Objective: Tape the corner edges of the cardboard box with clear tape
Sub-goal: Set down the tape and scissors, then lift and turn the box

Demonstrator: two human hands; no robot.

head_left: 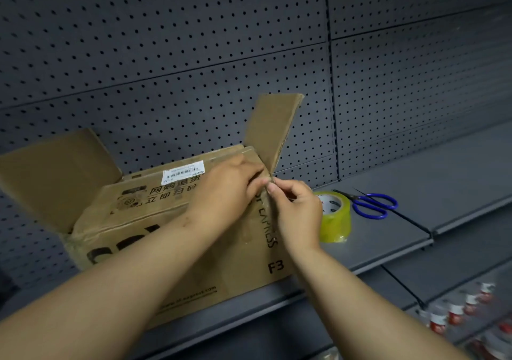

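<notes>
cardboard box (166,249): 1 | tape roll (333,217): 1 | tape strip (265,207): 1 | scissors (371,204): 1 | small bottles (455,311): several, blurred

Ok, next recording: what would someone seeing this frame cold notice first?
Two hands meet at the upper right corner of the cardboard box, mid-frame on a grey shelf. The left hand rests over the top, and the right hand pinches the top end of a glossy clear tape strip running down the corner edge. Just right of the box sit a yellowish tape roll and blue-handled scissors.
</notes>
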